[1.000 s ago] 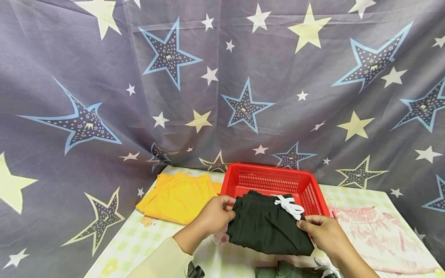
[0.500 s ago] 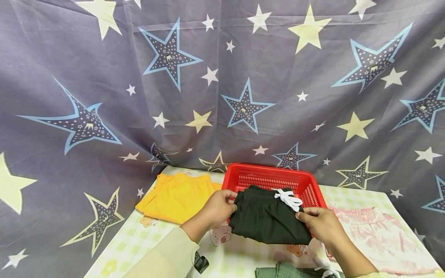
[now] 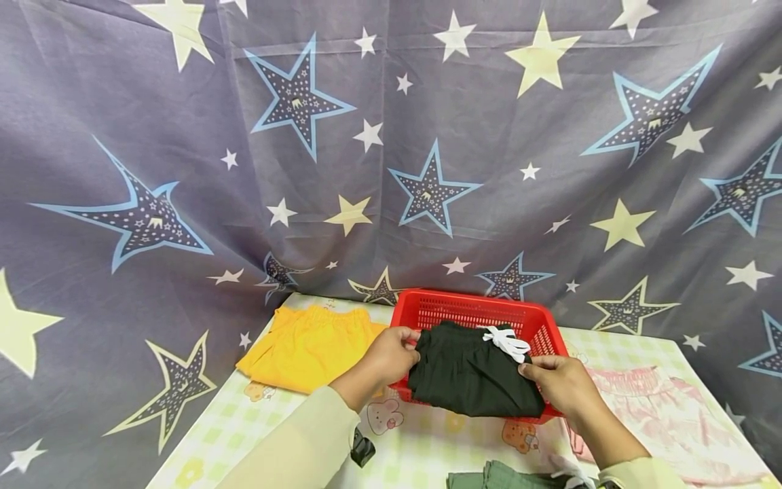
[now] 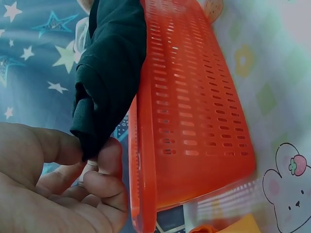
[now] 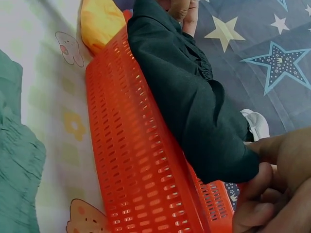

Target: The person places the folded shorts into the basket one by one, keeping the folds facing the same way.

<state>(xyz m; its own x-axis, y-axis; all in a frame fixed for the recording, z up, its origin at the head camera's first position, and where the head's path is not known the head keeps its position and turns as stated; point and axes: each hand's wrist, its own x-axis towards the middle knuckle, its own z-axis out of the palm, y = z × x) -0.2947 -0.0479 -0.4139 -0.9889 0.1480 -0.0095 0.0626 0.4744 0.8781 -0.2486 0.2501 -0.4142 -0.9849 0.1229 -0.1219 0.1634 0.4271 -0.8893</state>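
Note:
A folded pair of black shorts with a white drawstring bow hangs over the front rim of a red plastic basket. My left hand pinches its left edge between thumb and fingers. At the opposite edge, just below the bow, my right hand pinches the cloth. Both wrist views show the black shorts right at the basket's rim, with the perforated basket wall beneath. The shorts cover much of the basket's inside in the head view.
Yellow shorts lie folded left of the basket. To the right is a pink and white garment, partly behind my right forearm. A green garment lies at the near table edge. A starry curtain hangs behind the checked tablecloth.
Both hands have carried the black shorts away from me and slightly up in the head view, from in front of the basket to over its front rim. The grip stays the same.

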